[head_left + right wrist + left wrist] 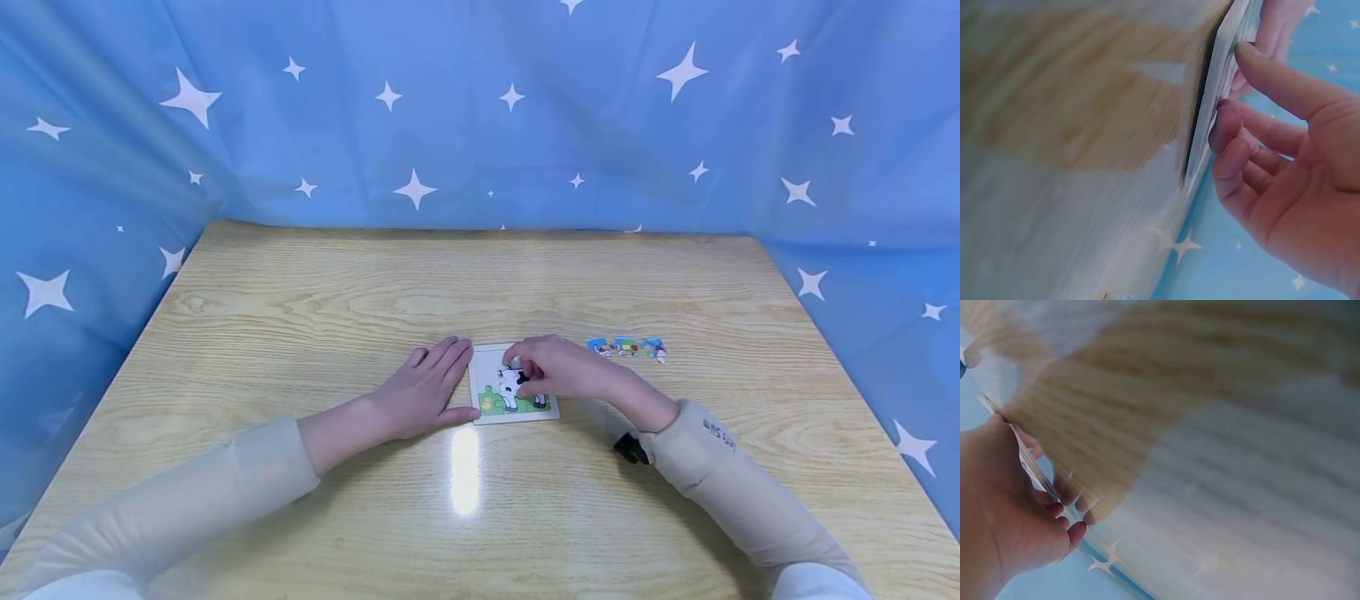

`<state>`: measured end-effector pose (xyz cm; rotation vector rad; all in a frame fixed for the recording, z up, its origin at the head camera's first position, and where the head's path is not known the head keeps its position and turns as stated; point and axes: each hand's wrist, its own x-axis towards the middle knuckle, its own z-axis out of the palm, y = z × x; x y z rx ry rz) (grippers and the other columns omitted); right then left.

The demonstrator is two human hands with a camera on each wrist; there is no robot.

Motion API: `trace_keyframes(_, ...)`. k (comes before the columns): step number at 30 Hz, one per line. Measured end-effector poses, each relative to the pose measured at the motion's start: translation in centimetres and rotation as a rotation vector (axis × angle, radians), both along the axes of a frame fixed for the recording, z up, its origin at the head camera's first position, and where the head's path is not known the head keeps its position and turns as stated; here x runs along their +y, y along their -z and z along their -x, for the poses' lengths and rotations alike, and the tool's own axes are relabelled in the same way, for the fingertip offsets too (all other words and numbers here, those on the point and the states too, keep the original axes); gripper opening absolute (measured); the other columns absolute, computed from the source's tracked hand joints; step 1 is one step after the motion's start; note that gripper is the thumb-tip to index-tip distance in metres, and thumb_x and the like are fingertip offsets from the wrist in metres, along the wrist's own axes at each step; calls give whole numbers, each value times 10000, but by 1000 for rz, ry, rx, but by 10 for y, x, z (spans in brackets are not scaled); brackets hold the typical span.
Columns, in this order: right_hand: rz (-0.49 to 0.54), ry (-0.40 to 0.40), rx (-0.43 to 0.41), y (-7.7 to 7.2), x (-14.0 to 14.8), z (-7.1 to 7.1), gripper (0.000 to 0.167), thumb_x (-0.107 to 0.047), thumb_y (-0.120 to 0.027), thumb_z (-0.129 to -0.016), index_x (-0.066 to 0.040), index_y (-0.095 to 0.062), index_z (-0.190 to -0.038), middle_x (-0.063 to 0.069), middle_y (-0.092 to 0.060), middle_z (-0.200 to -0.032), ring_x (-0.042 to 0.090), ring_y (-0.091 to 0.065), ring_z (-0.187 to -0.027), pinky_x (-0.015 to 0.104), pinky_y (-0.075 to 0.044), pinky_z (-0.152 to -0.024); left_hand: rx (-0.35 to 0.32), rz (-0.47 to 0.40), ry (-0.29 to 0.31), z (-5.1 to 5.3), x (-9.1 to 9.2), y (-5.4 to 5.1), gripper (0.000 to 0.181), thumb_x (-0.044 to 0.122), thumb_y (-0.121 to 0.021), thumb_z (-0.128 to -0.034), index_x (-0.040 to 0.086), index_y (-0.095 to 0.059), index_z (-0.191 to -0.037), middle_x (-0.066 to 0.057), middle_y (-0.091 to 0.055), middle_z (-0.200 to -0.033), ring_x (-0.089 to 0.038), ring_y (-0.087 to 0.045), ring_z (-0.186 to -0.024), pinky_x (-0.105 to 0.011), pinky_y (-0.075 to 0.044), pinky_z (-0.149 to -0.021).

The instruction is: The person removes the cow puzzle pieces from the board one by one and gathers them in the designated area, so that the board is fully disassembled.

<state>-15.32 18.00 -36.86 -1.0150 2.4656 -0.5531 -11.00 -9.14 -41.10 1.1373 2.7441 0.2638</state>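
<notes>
Steadying the puzzle board (517,420) helps: our left hand (429,386), fingers straight, touches its left edge; our right hand (561,365) curls over it, whether pinching we can't tell; loose pieces (627,344) lie rightward.

L hand (429,387), fingers straight, @ L edge of puzzle tray (486,364) | R hand (558,367) bent over cow pic (510,383) | loose pcs (627,345) on tbl (337,283), R side | starry curtain (465,125) bhd

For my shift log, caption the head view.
Right fingers over a square white-bordered cow jigsaw, left fingers at its edge.
</notes>
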Motion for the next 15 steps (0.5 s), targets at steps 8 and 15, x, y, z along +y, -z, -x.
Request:
trace_keyframes(8,-7,12,-2,-3,-3,-2,405,-71,-875,-957,24,-703,-1311,-17,-617,-864,89,-522,-744,267,-473,-715,-6,4,-2,0,0,-1,937,561,-572,-1117,-127,-280,-1681,-283,-269,-1773,-452,-258,-1643,-609,-360,-1220)
trace_keyframes(15,-11,11,-12,-3,-5,-2,382,-49,-869,-958,36,-670,-1272,4,-588,-882,109,-508,-764,270,-458,-732,-5,-7,1,-1,-1,-1,936,564,-573,-1116,-124,-283,-1682,-280,-275,-1773,-451,-264,-1642,-617,-364,-1215)
